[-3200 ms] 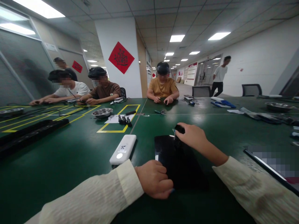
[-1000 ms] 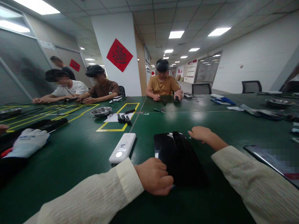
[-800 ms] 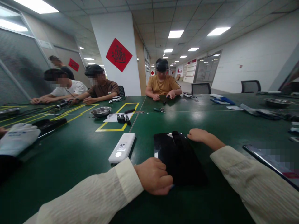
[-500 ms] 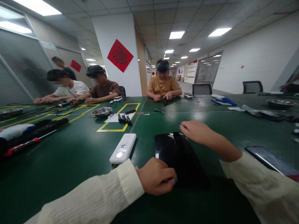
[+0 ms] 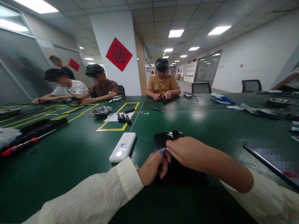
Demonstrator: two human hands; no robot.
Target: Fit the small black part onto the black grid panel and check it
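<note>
Half a second ago the right hand (image 5: 187, 153) is at the far right edge of the black panel (image 5: 187, 179); now it meets the left hand (image 5: 151, 168) above this panel, in the lower centre of the frame. Their fingers are curled, with tips together, but I cannot tell if either hand holds something small. The hands cover much of the panel, and its dark near edge is difficult to see on the green counter (image 5: 70, 177). At the left edge, a white glove (image 5: 8, 137) is cut off.

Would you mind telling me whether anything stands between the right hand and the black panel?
Nothing visible does: the right hand is over the black panel, meeting the left hand near the panel's left side. Whether either hand touches the panel, I cannot tell.
</note>
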